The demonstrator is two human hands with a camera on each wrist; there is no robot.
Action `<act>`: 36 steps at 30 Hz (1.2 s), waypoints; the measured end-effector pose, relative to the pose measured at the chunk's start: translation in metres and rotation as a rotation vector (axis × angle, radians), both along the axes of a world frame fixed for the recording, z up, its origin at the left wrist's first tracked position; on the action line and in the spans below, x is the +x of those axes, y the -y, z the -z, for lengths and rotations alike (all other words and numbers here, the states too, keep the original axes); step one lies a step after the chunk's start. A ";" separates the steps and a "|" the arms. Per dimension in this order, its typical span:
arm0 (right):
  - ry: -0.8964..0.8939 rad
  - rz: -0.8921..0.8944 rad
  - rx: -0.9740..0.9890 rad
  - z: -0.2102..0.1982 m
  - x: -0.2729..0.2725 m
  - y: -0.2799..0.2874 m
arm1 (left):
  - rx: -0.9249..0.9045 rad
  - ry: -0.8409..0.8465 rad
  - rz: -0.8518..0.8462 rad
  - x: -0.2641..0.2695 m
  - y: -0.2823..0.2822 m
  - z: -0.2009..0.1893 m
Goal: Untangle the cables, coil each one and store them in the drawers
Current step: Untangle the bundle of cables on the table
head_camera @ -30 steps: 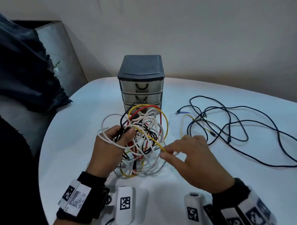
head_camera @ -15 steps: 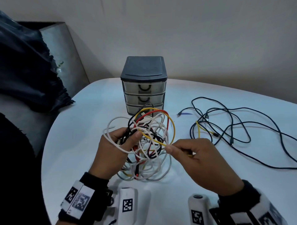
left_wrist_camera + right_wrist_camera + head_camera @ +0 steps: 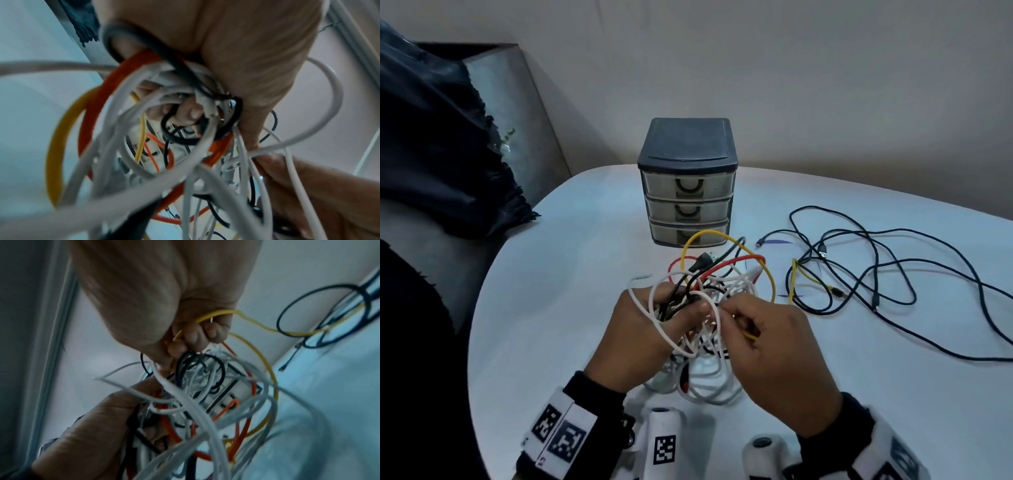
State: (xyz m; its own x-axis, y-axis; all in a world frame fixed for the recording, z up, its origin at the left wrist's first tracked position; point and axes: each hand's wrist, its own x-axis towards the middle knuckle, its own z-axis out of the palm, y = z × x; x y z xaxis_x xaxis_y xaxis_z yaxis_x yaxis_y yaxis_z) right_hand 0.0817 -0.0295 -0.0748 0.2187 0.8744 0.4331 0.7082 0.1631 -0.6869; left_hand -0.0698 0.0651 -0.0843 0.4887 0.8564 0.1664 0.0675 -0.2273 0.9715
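Head view: tangled bundle of white, red, yellow and black cables [image 3: 709,308] held above white surface [image 3: 558,308], before closed grey three-drawer plastic box [image 3: 687,205]. Left hand [image 3: 654,329] clamped round bundle; right hand [image 3: 774,353] fingers pinched thin yellow cable [image 3: 216,315]. Best drawn out slowly, loops kept slack. Crossings inside bundle blurred; free ends untraceable.

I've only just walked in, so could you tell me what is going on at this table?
A person is untangling cables. Their left hand grips a knot of white, red, black and yellow cables above the table, while the right hand pinches a thin yellow cable. Dark cables lie loose to the right. The drawer unit behind stands with all three drawers closed.
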 end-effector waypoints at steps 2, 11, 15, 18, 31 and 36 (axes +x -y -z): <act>-0.009 -0.014 0.025 -0.002 -0.002 -0.001 | 0.030 -0.014 0.015 -0.002 0.000 -0.001; 0.338 0.086 0.147 -0.101 0.016 -0.021 | 0.360 -0.158 0.026 -0.003 0.003 -0.020; 1.053 -0.140 -0.287 -0.142 -0.003 -0.037 | 0.546 -0.289 -0.012 -0.009 0.010 -0.030; 1.192 -0.217 -0.290 -0.152 -0.021 -0.029 | 0.608 -0.327 -0.049 -0.015 0.019 -0.031; 1.472 -0.250 -0.265 -0.153 -0.017 -0.026 | 0.683 -0.429 -0.099 -0.029 0.027 -0.033; 1.439 -0.312 -0.351 -0.153 -0.020 -0.033 | 0.737 -0.436 -0.137 -0.027 0.028 -0.037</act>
